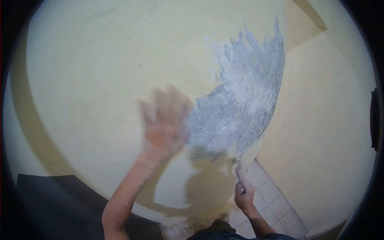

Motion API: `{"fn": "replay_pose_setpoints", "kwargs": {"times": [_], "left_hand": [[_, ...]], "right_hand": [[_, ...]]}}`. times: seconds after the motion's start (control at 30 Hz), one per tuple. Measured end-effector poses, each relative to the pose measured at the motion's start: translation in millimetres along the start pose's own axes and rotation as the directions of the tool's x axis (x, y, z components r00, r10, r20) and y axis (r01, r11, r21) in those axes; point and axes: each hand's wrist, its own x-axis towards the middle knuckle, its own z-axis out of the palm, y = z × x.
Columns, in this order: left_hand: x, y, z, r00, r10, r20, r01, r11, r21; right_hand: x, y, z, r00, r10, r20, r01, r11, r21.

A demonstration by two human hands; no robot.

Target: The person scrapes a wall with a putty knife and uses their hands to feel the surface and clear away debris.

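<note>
In the head view my left hand [166, 120] is raised in front of the wall with its fingers spread, blurred by motion and holding nothing. It overlaps the left edge of a rough grey-white scraped patch [240, 92] on the pale yellow wall [100, 100]. Lower right, my right hand [245, 194] is wrapped round the handle of a scraper [237, 163]. The scraper's blade points up, close to the bottom end of the patch. Pale flecks of dust lie along my left forearm.
A plain side wall [324, 120] meets the scraped wall at a corner on the right. Below are white floor tiles [276, 204], with crumbs of debris [204, 222] near the wall's foot. A dark flat surface [60, 204] stands at lower left. My shadow falls on the wall.
</note>
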Motion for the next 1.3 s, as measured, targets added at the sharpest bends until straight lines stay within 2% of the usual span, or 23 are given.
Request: {"fn": "replay_pose_setpoints", "kwargs": {"times": [0.03, 0.07, 0.1, 0.13, 0.17, 0.2, 0.23, 0.27, 0.3, 0.37, 0.47, 0.57, 0.67, 0.77, 0.83, 0.9, 0.93, 0.97, 1.0, 1.1, 1.13, 1.23, 1.3], "left_hand": [[-29, 16, 31, 0.95, 0.241, 0.199, -0.21, 0.964, -0.164], [-54, 32, 49, 0.836, 0.473, 0.279, -0.417, 0.877, -0.238], [-80, 49, 67, 0.661, 0.67, 0.338, -0.57, 0.741, -0.355], [-102, 60, 76, 0.657, 0.663, 0.359, -0.404, 0.711, -0.576], [-119, 68, 86, 0.648, 0.661, 0.378, -0.209, 0.632, -0.746], [-121, 79, 81, 0.801, 0.491, 0.343, 0.019, 0.552, -0.833], [-118, 92, 68, 0.895, 0.285, 0.343, 0.214, 0.399, -0.892], [-113, 102, 57, 0.924, 0.065, 0.377, 0.36, 0.188, -0.914], [-107, 108, 51, 0.902, -0.025, 0.432, 0.432, -0.006, -0.902], [-99, 116, 41, 0.803, -0.174, 0.57, 0.47, -0.403, -0.786], [-83, 113, 27, 0.602, -0.396, 0.693, 0.623, -0.311, -0.718], [-65, 108, 19, 0.555, -0.515, 0.654, 0.551, -0.361, -0.752], [-53, 101, 18, 0.514, -0.601, 0.612, 0.481, -0.389, -0.786], [-42, 101, 19, 0.556, -0.564, 0.611, 0.391, -0.471, -0.791], [-31, 112, 18, 0.552, -0.555, 0.622, 0.381, -0.495, -0.78], [-21, 120, 22, 0.551, -0.555, 0.623, 0.348, -0.525, -0.777], [-15, 122, 24, 0.554, -0.56, 0.616, 0.319, -0.541, -0.778], [-10, 124, 26, 0.556, -0.564, 0.61, 0.29, -0.557, -0.778], [-3, 125, 27, 0.544, -0.572, 0.614, 0.264, -0.578, -0.772], [12, 125, 26, 0.524, -0.597, 0.608, 0.19, -0.614, -0.766], [14, 125, 27, 0.526, -0.603, 0.6, 0.167, -0.618, -0.768], [14, 125, 27, 0.502, -0.621, 0.602, 0.104, -0.648, -0.755], [15, 126, 28, 0.478, -0.633, 0.609, 0.047, -0.674, -0.737]], "right_hand": [[-5, 3, -13, 0.996, 0.039, -0.075, -0.041, 0.999, -0.017], [-6, 3, -26, 0.99, 0.121, -0.07, -0.12, 0.993, 0.018], [-1, 0, -39, 0.978, 0.198, -0.069, -0.194, 0.98, 0.051], [6, -1, -51, 0.962, 0.263, -0.071, -0.258, 0.963, 0.083], [9, -3, -56, 0.964, 0.257, -0.061, -0.252, 0.964, 0.079], [13, -9, -54, 0.967, 0.25, -0.056, -0.245, 0.966, 0.083], [20, -25, -49, 0.979, 0.204, -0.009, -0.202, 0.974, 0.099], [26, -40, -45, 0.987, 0.156, 0.038, -0.16, 0.98, 0.12], [36, -45, -31, 0.992, -0.122, -0.006, 0.122, 0.988, 0.093], [53, -87, -29, 0.954, 0.071, 0.291, -0.098, 0.992, 0.08], [70, -92, -10, 0.956, -0.078, 0.283, 0.008, 0.971, 0.24], [79, -104, -11, 0.937, -0.089, 0.338, -0.032, 0.941, 0.336], [86, -101, -20, 0.884, 0.035, 0.466, -0.241, 0.889, 0.39], [84, -84, -18, 0.979, -0.136, 0.155, 0.047, 0.88, 0.473], [105, -81, -16, 0.952, -0.284, -0.117, 0.306, 0.847, 0.434], [130, -82, -13, 0.905, -0.313, -0.286, 0.421, 0.75, 0.51], [142, -87, -10, 0.909, -0.268, -0.319, 0.414, 0.669, 0.618], [152, -107, -3, 0.932, -0.098, -0.349, 0.351, 0.48, 0.804], [163, -127, 4, 0.927, 0.074, -0.368, 0.343, 0.229, 0.911], [186, -103, 3, 0.959, -0.142, -0.246, 0.195, -0.296, 0.935], [194, -106, 3, 0.964, -0.151, -0.221, 0.17, -0.292, 0.941], [208, -109, 12, 0.887, -0.35, -0.3, 0.225, -0.238, 0.945], [203, -116, 12, 0.873, -0.351, -0.339, 0.312, -0.132, 0.941]]}}
